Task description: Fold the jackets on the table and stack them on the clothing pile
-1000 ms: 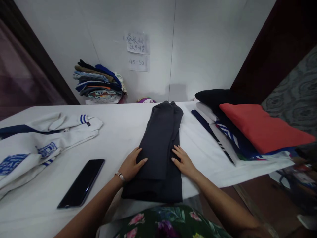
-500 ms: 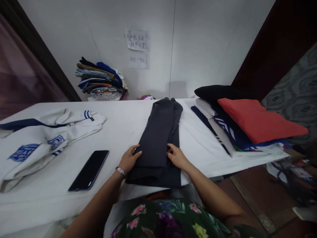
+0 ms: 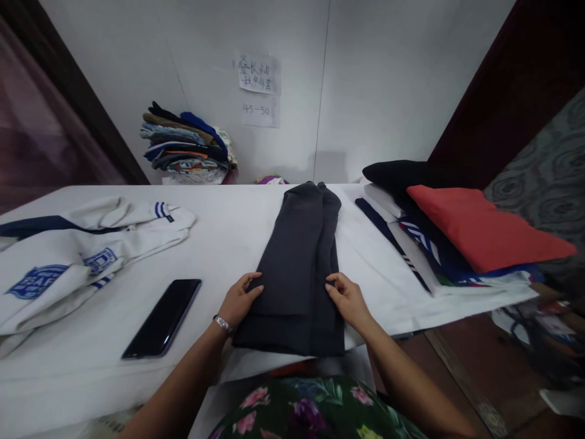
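The left hand (image 3: 236, 303) rests at the left edge of a folded dark grey garment (image 3: 292, 256), thumb on top and forefinger at the edge with a gap between them; whether cloth is caught in its grip, I cannot tell. The right hand (image 3: 353, 303) pinches the fabric near the right edge between thumb and forefinger. A silvery band (image 3: 223, 324) circles the left wrist. The garment lies lengthwise on the white-covered table (image 3: 219, 231), between the 2 hands, its lower end at the near edge.

Left of the left hand lies 1 black phone (image 3: 163, 318), set at a slant. Beyond it spreads a white garment with blue lettering (image 3: 68, 253). To the right, a coral-red garment (image 3: 484, 225) tops a pile of folded clothes, with a black item (image 3: 406, 175) behind it. At the far left, a stack of clothes (image 3: 183, 143) stands against the wall (image 3: 379, 79), which carries 2 handwritten papers (image 3: 259, 91), the lower reading 45-50.
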`<state>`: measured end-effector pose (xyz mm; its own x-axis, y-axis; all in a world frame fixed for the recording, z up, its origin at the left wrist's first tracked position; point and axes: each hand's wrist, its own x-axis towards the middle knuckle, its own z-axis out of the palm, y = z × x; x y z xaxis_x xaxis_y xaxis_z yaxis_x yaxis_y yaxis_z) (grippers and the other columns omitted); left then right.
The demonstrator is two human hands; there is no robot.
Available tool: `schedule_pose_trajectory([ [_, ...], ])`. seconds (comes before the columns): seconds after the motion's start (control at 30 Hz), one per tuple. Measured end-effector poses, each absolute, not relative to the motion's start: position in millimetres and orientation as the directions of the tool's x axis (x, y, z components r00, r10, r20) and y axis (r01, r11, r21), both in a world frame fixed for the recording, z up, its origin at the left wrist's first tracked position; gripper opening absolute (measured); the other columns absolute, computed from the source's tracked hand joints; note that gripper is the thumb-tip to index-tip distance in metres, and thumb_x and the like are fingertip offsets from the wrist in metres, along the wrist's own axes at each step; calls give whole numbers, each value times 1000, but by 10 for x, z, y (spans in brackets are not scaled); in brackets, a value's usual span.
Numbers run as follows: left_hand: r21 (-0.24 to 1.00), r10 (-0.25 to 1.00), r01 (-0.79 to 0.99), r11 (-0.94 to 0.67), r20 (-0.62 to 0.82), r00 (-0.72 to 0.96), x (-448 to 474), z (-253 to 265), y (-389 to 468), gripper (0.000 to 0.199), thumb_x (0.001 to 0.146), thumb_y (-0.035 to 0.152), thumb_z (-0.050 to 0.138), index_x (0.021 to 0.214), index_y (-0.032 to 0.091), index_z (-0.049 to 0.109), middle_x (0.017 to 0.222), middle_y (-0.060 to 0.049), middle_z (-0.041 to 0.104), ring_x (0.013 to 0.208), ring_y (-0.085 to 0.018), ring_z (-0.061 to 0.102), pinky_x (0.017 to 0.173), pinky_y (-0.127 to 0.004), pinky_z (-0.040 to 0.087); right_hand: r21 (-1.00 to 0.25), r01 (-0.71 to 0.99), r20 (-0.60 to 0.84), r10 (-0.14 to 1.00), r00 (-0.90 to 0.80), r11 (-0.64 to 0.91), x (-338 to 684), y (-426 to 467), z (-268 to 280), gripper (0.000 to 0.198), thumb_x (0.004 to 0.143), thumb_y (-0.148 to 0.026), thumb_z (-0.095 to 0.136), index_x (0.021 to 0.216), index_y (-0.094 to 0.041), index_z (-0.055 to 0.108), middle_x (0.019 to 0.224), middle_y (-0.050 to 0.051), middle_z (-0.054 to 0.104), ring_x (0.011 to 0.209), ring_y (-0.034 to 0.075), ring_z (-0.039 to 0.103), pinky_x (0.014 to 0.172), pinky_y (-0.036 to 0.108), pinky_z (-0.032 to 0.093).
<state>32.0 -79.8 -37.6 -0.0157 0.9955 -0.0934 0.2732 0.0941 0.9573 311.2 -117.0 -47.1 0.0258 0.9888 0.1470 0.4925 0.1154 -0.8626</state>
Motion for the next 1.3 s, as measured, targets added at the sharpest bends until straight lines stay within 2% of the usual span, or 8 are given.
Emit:
schedule_pose_trajectory([
  [0.17,888,993,446,109,-78,-87,280,-408,-813,65,64,46,63,122,18,53,113,-12,63,112,-28,56,91,-40,46,-660,745,56,995,-81,98,3191,-1204,-428,28,83,-33,50,107,-24,62,63,-3,58,56,14,50,55,25,34],
  [0.33,807,980,556,198,-154,-126,267,-348,-738,86,65,55,62,137,13,38,122,-17,58,107,-31,58,91,-43,45,-639,770,77,994,74,-8,3344,-1156,-400,52,87,-46,45,130,-18,48,77,3,66,66,18,59,65,28,41],
  [0.5,844,990,528,99,-139,37,361,-262,-622,60,63,46,66,114,17,57,113,-12,66,108,-30,59,96,-43,43,-602,796,14,995,94,-67,3297,-955,-399,47,84,-43,51,120,-14,57,73,4,66,68,19,60,63,28,39],
  [0.7,921,987,375,108,-145,71,327,-192,-605,45,59,41,68,99,20,60,101,-9,71,93,-28,65,82,-39,51,-653,757,84,994,72,0,3306,-893,-458,20,82,-30,51,95,-21,64,61,-3,58,60,15,54,57,25,35],
  [0.9,882,983,462,88,-152,104,248,-333,-611,54,61,40,67,109,17,57,105,-9,69,98,-28,64,86,-41,49,-482,876,-37,999,5,-22,3368,-971,-384,20,85,-30,50,97,-22,64,75,2,66,71,17,59,60,25,33],
  [1.0,828,989,559,47,-116,89,262,-377,-621,56,64,40,64,114,16,56,104,-10,69,97,-29,63,87,-42,47,-429,902,-11,999,43,-44,3415,-810,-288,29,90,-40,44,101,-23,65,86,4,69,78,18,61,64,25,35],
  [1.07,803,992,595,36,-102,77,267,-388,-630,55,65,41,63,114,16,56,100,-9,69,95,-29,64,85,-42,48,-388,918,-4,996,92,-87,3451,-619,-239,31,92,-37,40,101,-23,66,94,5,70,85,18,62,68,25,37],
  [1.3,833,995,553,26,-72,63,256,-413,-652,54,65,42,64,113,19,58,98,-7,70,94,-28,64,83,-39,48,-280,950,-63,990,124,-137,3370,11,-233,26,87,-31,46,97,-19,67,106,11,67,94,23,62,68,27,40],
])
